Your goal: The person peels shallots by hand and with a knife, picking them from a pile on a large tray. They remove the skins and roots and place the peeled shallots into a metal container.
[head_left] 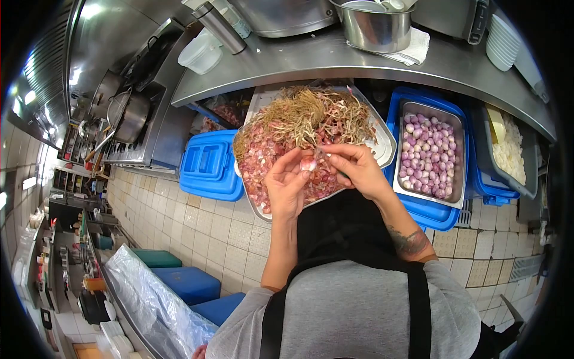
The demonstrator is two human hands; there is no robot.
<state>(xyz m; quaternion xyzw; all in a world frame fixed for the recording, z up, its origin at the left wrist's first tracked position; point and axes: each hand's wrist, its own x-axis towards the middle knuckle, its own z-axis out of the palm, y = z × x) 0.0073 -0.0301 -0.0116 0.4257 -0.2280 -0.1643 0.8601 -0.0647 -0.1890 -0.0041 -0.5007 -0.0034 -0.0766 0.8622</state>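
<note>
Both hands meet above a tray heaped with reddish shallot skins and dry roots. My left hand pinches a small pale-and-red shallot between thumb and fingers. Close by on the right, my right hand has its thumb and fingers pressed together beside the shallot; something small and thin seems to be between them, too small to name. To the right, a metal pan holds many peeled purple shallots on a blue lid.
A steel counter runs across the back, carrying a pot, a thermos and a plastic tub. A blue lid lies left of the tray. At far right, a grey bin holds white pieces.
</note>
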